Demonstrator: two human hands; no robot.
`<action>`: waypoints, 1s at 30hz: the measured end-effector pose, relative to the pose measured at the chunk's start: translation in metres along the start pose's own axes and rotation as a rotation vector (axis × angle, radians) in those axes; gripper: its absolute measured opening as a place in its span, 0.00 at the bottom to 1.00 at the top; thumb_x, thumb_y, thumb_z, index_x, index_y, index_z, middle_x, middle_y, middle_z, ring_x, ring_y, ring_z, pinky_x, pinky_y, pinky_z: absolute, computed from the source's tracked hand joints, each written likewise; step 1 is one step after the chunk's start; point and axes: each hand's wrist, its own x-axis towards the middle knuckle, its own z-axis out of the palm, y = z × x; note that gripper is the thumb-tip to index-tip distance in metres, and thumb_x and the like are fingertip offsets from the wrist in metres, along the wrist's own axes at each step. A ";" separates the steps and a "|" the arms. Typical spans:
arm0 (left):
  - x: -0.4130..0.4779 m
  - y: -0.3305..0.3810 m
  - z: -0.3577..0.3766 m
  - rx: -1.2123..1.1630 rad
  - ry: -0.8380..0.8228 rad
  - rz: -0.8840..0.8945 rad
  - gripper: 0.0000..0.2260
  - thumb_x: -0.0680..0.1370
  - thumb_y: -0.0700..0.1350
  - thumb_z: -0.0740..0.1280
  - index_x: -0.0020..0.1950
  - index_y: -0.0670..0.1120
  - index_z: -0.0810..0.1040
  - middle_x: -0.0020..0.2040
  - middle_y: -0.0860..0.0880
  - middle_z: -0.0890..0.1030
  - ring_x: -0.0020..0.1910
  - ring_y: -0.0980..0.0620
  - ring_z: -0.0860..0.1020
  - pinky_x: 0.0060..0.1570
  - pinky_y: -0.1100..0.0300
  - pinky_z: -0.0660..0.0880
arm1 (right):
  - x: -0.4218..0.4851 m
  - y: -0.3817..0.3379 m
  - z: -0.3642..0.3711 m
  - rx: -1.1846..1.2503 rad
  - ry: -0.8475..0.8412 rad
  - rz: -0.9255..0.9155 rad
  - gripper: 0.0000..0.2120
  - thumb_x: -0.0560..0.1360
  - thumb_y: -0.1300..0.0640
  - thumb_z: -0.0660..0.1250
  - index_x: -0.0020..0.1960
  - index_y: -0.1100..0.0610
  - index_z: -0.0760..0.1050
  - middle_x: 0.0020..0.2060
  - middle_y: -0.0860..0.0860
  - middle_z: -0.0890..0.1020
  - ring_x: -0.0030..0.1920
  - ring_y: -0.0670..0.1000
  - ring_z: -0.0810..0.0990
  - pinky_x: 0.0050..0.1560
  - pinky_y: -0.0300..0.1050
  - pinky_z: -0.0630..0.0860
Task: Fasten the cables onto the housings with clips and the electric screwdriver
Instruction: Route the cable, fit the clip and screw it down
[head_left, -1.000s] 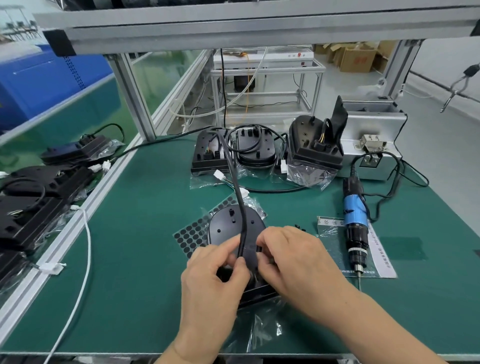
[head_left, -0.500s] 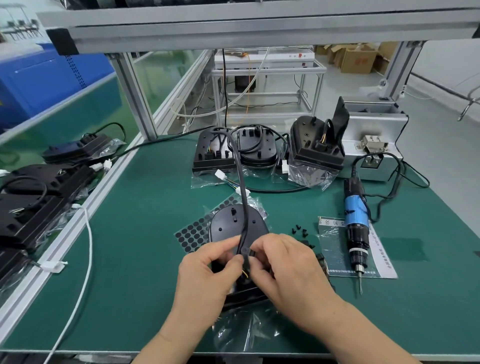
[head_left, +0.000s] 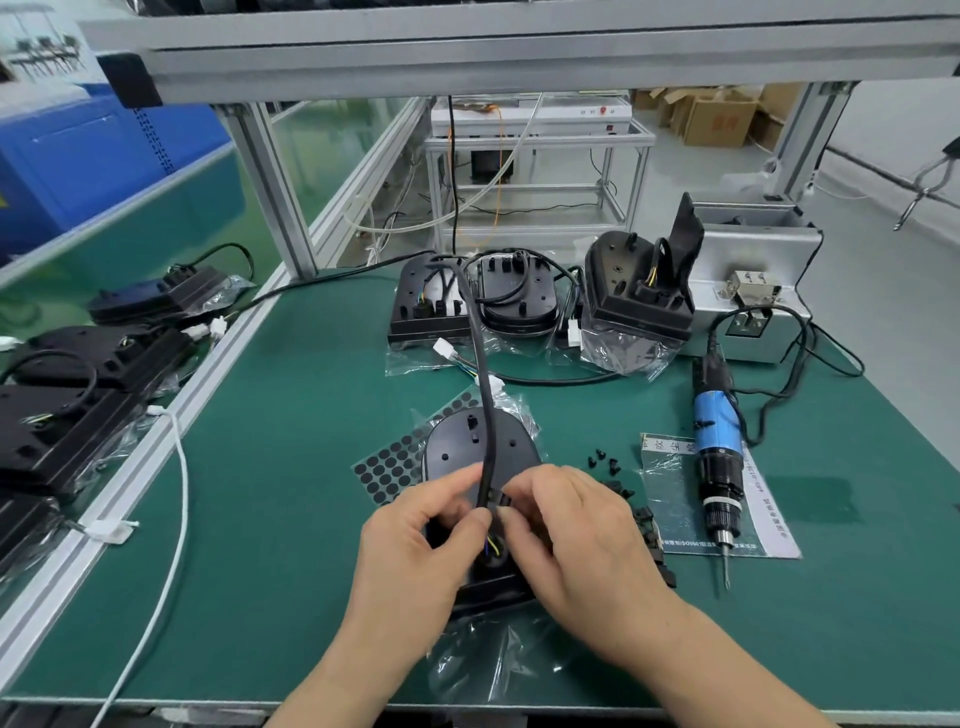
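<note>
Pinching cable (head_left: 485, 415) in left hand (head_left: 415, 540) fingers (head_left: 475, 521), clip (head_left: 500, 500) in right hand (head_left: 576, 530); a slipping clip could nip the coloured wires (head_left: 493, 545).

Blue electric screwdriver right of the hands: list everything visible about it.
The blue electric screwdriver lies flat on the green bench mat, to the right of the right hand, untouched. Blue plastic-looking middle, black rear and black lower section, a white ring, then a metal chuck and thin bit pointing at the near edge. Its front half rests on a clear bag holding a printed sheet. A black cord leaves its rear and loops in front of the silver metal box.
</note>
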 end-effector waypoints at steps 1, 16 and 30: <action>0.000 0.000 0.000 0.010 0.001 0.002 0.21 0.75 0.36 0.73 0.56 0.63 0.84 0.34 0.53 0.79 0.35 0.57 0.76 0.40 0.68 0.74 | -0.001 0.001 0.000 0.004 0.008 -0.001 0.04 0.74 0.61 0.71 0.47 0.61 0.77 0.38 0.49 0.78 0.37 0.51 0.75 0.40 0.44 0.73; 0.004 0.001 -0.002 -0.011 -0.076 0.029 0.24 0.76 0.33 0.72 0.54 0.64 0.84 0.31 0.54 0.75 0.33 0.60 0.73 0.38 0.70 0.72 | 0.002 0.000 0.001 -0.067 -0.004 -0.070 0.04 0.73 0.63 0.72 0.46 0.62 0.77 0.38 0.52 0.79 0.37 0.53 0.75 0.39 0.45 0.73; 0.013 0.025 -0.015 0.512 -0.289 0.350 0.27 0.76 0.41 0.69 0.68 0.67 0.72 0.40 0.56 0.76 0.46 0.54 0.73 0.52 0.70 0.67 | 0.018 0.007 -0.002 1.021 -0.195 0.615 0.16 0.68 0.59 0.74 0.53 0.56 0.74 0.33 0.53 0.83 0.34 0.49 0.80 0.36 0.38 0.75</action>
